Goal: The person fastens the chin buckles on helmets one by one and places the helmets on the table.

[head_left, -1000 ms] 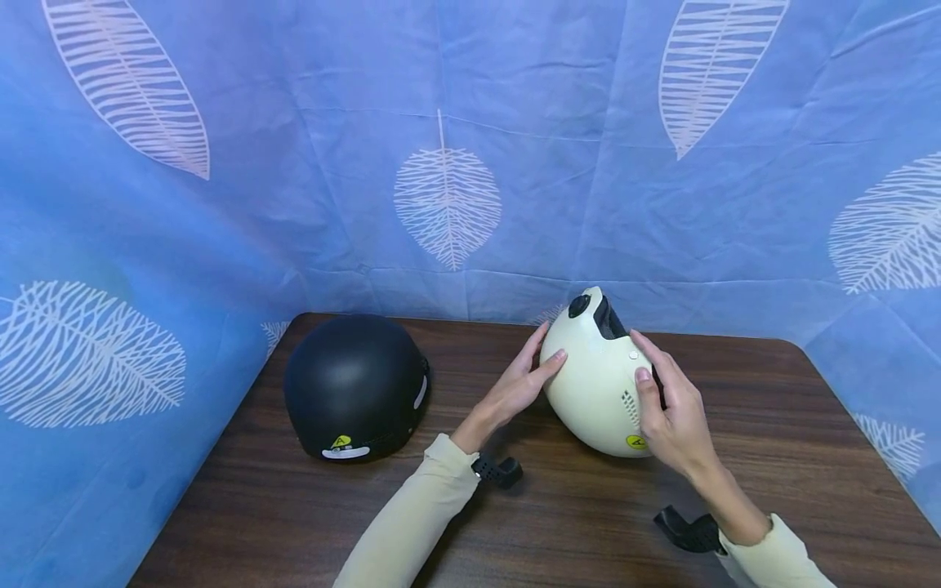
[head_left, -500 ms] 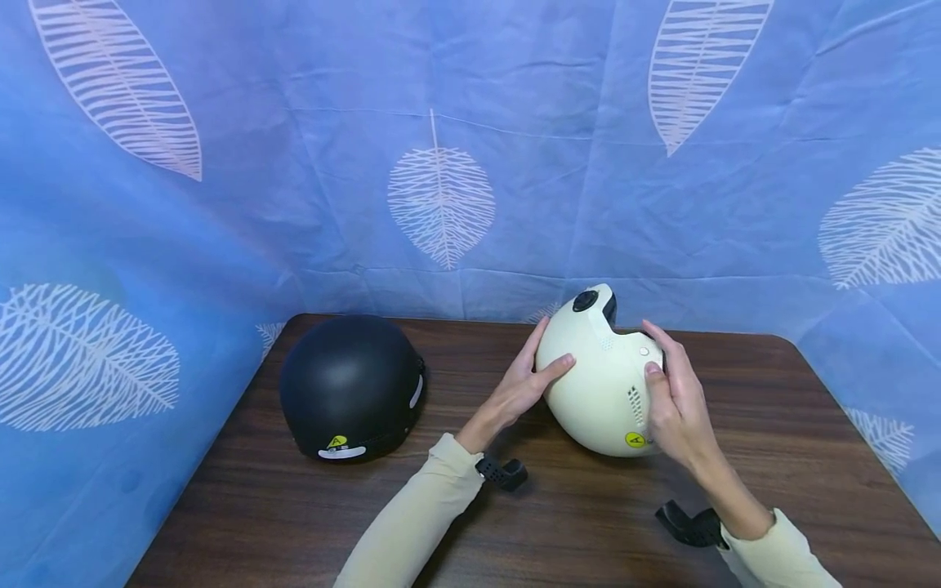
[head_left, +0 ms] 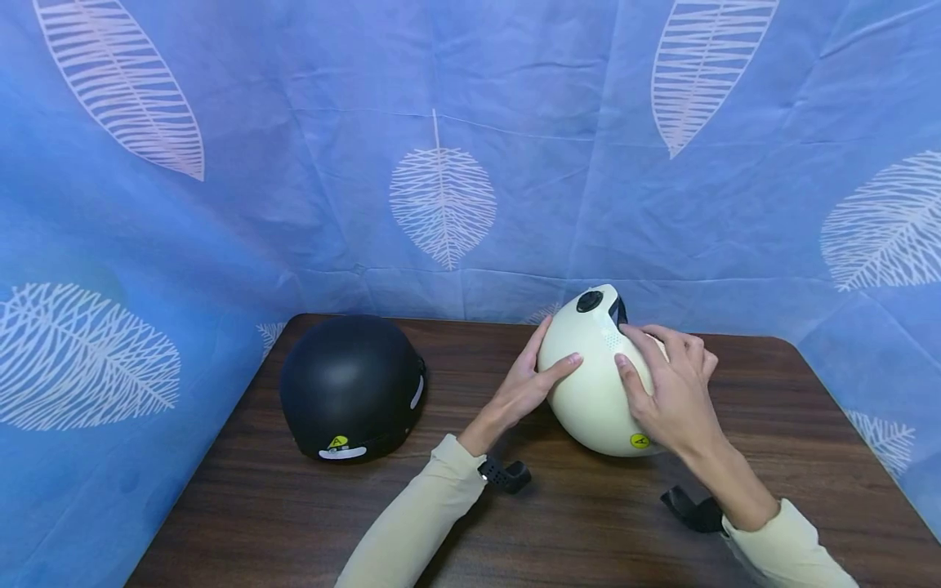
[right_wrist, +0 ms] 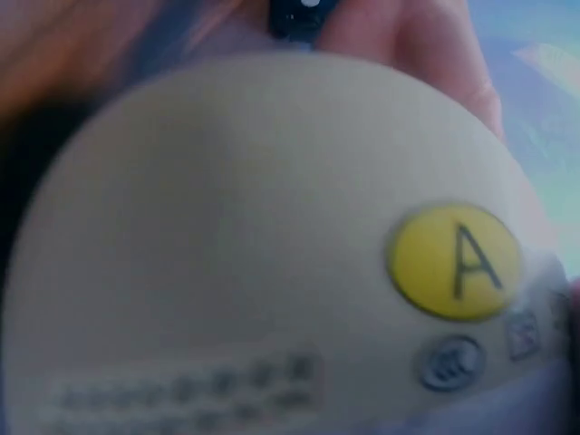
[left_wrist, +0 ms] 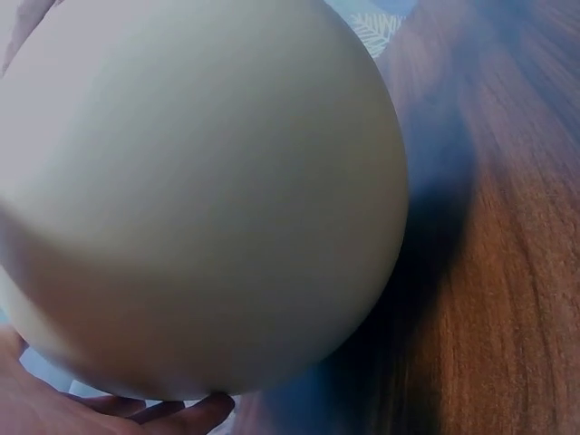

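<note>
A cream-white helmet (head_left: 588, 404) rests tilted on the brown table, its black round vent towards the top. My left hand (head_left: 515, 388) holds its left side, thumb across the shell and fingers round the far side. On the right, my right hand (head_left: 676, 392) grips the shell near the opening's edge; the thumb lies on the outside and the other fingers bend over the rim, their tips partly hidden. Smooth shell (left_wrist: 227, 181) fills much of the left wrist view. A yellow round sticker (right_wrist: 456, 261) marked "A" shows close up in the right wrist view.
A black helmet (head_left: 353, 388) with a yellow sticker and white reflective strips stands on the left of the dark wooden table (head_left: 573, 531). Behind the table hangs a blue cloth (head_left: 515, 106) with white leaf prints.
My right hand has shifted left and inward over the helmet, covering its side vent holes. The white helmet has turned slightly, while my left hand keeps nearly the same place on it.
</note>
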A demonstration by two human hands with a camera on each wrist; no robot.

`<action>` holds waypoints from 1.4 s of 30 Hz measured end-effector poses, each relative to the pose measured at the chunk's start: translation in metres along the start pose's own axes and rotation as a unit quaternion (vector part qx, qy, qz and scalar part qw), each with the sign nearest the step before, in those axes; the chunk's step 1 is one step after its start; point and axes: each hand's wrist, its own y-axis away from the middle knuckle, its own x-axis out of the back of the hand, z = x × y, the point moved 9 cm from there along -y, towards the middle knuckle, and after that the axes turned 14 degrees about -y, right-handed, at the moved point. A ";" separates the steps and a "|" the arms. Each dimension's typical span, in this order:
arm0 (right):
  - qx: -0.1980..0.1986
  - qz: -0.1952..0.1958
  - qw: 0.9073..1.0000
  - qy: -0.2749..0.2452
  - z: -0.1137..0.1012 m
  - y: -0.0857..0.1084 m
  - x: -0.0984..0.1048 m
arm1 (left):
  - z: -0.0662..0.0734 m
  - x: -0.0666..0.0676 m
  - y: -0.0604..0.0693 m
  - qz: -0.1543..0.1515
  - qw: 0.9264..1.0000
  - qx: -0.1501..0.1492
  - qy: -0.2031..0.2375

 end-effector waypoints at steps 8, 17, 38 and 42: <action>0.048 -0.094 0.988 0.113 -0.013 -0.015 -0.009 | 0.001 0.000 0.002 -0.006 1.000 0.010 -0.001; 0.106 -0.150 0.968 0.169 -0.027 -0.028 -0.014 | 0.008 -0.003 0.005 -0.018 1.000 0.009 -0.014; -0.070 -0.047 0.996 0.038 0.019 -0.024 0.025 | 0.017 -0.010 0.005 -0.036 0.996 -0.038 -0.068; -0.116 -0.033 0.993 0.006 0.033 -0.018 0.035 | 0.012 -0.015 0.006 -0.055 0.996 -0.039 -0.063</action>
